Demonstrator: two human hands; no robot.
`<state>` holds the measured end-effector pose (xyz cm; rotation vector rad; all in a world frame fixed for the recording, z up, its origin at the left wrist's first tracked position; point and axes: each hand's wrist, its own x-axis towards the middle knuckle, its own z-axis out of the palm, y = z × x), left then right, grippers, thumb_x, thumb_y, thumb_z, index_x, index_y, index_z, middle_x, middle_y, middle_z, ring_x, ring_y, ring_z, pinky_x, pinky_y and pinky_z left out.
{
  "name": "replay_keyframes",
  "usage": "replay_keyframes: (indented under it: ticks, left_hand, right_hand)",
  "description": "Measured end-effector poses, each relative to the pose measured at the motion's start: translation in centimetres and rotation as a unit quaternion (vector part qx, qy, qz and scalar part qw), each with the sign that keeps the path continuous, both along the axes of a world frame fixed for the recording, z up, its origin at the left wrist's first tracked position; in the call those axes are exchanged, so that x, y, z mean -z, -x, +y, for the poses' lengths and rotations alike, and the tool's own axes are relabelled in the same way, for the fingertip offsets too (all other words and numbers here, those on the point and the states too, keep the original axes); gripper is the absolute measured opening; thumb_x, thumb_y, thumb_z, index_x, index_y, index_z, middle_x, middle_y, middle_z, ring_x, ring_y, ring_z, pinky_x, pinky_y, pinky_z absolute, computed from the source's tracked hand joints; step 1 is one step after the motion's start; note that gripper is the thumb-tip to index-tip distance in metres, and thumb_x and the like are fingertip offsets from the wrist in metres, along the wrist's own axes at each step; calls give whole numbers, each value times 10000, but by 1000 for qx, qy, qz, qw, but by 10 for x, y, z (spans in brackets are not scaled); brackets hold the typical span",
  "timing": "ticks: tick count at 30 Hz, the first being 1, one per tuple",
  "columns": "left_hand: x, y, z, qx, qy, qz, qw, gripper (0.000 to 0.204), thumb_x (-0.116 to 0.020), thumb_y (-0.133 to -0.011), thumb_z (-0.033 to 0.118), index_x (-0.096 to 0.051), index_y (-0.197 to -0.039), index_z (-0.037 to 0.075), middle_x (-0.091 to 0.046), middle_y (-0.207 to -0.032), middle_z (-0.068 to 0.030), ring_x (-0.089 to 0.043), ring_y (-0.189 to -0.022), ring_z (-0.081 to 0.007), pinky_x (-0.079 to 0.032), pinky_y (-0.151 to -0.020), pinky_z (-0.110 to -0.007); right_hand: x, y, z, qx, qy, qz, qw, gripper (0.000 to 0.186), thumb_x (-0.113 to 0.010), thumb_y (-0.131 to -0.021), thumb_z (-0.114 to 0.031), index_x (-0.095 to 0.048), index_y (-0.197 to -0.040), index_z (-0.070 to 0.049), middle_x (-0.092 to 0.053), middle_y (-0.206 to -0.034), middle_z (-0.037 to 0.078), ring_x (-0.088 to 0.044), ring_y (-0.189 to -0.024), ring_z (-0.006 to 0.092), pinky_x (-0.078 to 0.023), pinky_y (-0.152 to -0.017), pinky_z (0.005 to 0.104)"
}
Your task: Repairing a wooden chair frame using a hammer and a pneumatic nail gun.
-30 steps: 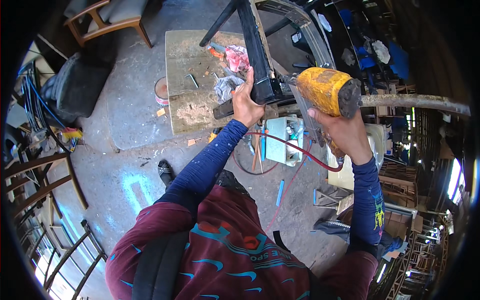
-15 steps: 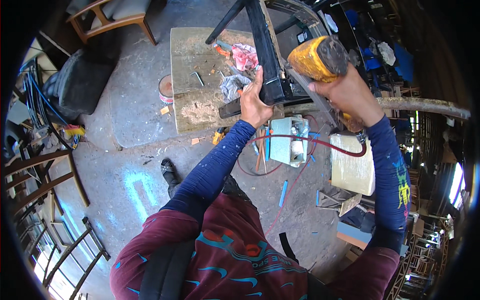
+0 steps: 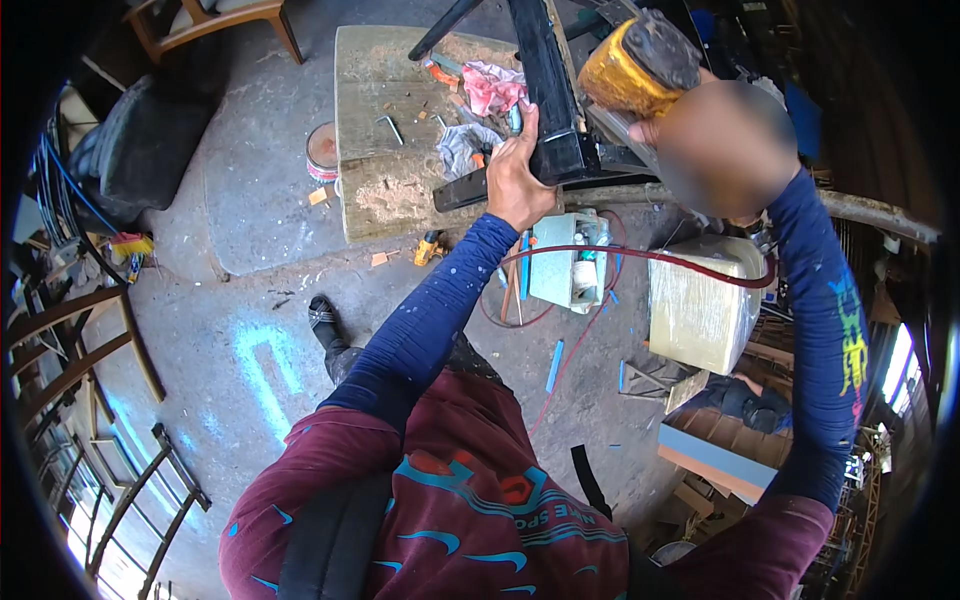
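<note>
My left hand grips the lower end of a black-painted wooden furniture frame, one finger stretched up along its side. Just right of that beam, my right hand is wrapped round a worn yellow-and-black air nailer. Blur hides most of the right hand's fingers. The nailer's head lies close beside the frame; whether its tip touches the wood I cannot tell. A dark red air hose curves below the right hand. Crumpled pink-and-white cloth and a grey-white rag lie left of the beam.
The frame stands on a sawdust-strewn wooden board with a hex key. Below are a yellow drill, a pale open box and a wrapped, cream-coloured block. A round can stands left; a wooden chair is far left.
My right hand and the air nailer have shifted a little to the right and up. The whole view has moved slightly. My left hand stays on the black frame.
</note>
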<state>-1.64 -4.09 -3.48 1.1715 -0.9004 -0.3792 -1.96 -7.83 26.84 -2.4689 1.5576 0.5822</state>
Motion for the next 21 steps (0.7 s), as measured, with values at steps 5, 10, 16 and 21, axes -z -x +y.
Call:
replay_keyframes:
  ticks: [5, 10, 16, 21]
  left_hand:
    - [-3, 0, -1, 16, -10, 33, 999, 949, -773, -667, 107, -365, -1517, -11, -671, -950, -236, -647, -886, -388, -486, -865, -417]
    - [3, -5, 0, 25, -25, -12, 999, 1036, -772, -613, 75, -309, -1534, -21, -666, -898, -234, -650, -863, -405, -501, -847, -440]
    - [-1, -12, 7, 79, -24, -18, 996, 1039, -783, -622, 92, -304, -1537, -19, -689, -997, -260, -669, -928, -396, -509, -893, -423]
    - [1, -16, 8, 112, -57, 4, 992, 1113, -793, -634, 96, -196, -1566, -17, -706, -1016, -247, -716, -877, -340, -548, -835, -384]
  right_hand:
    - [12, 1, -16, -129, 69, 39, 988, 442, -821, -811, -176, -645, -1176, 2, -702, -878, 83, -592, -653, 151, -520, -629, 339]
    - [4, 27, 44, 6, 90, -161, 983, 467, -799, -844, -233, -647, -1240, -38, -725, -1112, 141, -698, -1027, 247, -538, -911, 366]
    - [73, 117, 161, 309, 77, -449, 835, 442, -795, -864, -135, -607, -1244, -10, -676, -1207, 92, -646, -1075, 200, -497, -956, 346]
    - [166, 152, 191, 73, 204, -440, 872, 439, -744, -863, -57, -595, -1273, -7, -685, -1184, 135, -659, -1090, 256, -490, -956, 390]
